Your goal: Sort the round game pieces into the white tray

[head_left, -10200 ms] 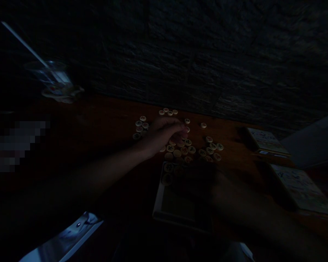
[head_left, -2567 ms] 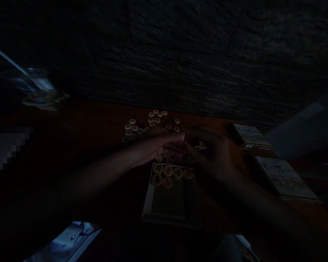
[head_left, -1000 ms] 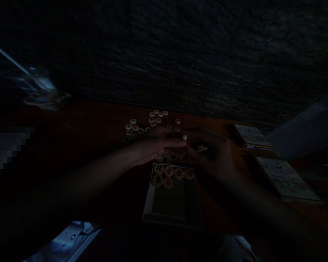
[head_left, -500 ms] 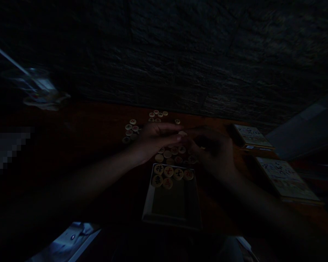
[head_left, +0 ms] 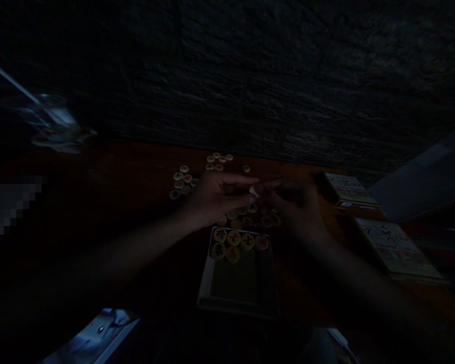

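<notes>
- The pale piece point(head_left: 254, 191), small and edge-like in outline, sits at the grip, where the fingertips of both hands meet; its face is too dark to read.
- Below the grip, loose pieces point(head_left: 247, 222) lie flat on the table point(head_left: 136, 169): thick round discs with rounded edges, some bearing red or black characters.
- More discs point(head_left: 184, 178) cluster left of the grip and beyond it toward the rough, dark stone-textured wall point(head_left: 227, 96).
- Nearer the wearer than the grip is a shallow rectangular tray point(head_left: 235, 283) with pale walls; six discs point(head_left: 234, 237) fill its far end, four in one row and two in the next.
- Right of the grip, two flat boxes point(head_left: 398, 247) show pale printed tops; far left of it stands a clear glass point(head_left: 56, 114) with a straight straw.
- The left hand point(head_left: 208, 199) reaches in sideways, index finger extended above the thumb, the two pinching the piece.
- The right hand point(head_left: 301, 210) arches inward, fingers bent and tips at the piece; whether it grips too is hard to make out.
</notes>
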{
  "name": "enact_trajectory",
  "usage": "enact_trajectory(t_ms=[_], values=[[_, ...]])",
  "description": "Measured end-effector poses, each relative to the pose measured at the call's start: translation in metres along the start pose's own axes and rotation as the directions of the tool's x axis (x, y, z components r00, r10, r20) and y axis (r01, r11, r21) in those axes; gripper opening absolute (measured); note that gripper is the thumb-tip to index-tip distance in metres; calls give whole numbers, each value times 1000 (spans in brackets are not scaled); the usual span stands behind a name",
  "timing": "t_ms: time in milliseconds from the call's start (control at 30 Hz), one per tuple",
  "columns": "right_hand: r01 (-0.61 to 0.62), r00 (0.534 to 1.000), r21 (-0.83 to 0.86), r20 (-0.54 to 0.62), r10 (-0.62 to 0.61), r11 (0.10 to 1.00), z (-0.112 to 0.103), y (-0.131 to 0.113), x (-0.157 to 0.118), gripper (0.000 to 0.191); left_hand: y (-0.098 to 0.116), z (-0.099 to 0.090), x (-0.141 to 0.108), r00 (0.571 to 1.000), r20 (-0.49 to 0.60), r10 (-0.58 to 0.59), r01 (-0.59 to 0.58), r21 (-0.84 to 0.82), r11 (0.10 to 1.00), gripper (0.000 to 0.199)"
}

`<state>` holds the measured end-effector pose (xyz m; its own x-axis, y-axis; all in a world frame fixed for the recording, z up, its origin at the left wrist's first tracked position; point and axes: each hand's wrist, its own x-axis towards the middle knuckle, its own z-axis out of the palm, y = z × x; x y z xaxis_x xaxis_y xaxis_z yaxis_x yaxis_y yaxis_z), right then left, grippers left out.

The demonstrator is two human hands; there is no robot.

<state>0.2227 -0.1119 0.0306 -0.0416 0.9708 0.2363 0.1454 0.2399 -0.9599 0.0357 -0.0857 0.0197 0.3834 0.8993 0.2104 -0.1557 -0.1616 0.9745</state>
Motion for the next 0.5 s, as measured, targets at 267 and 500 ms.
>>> enact_trajectory(t_ms=[267,500], values=[[-65,997,89,-23,67,994,-1,0,2,32,3,-2,0,999,-14,-29,28,-41,999,38],[-21,1000,61,-8,22,998,-1,0,-1,34,4,1,-2,1000,-11,27,-27,-4,1000,34]])
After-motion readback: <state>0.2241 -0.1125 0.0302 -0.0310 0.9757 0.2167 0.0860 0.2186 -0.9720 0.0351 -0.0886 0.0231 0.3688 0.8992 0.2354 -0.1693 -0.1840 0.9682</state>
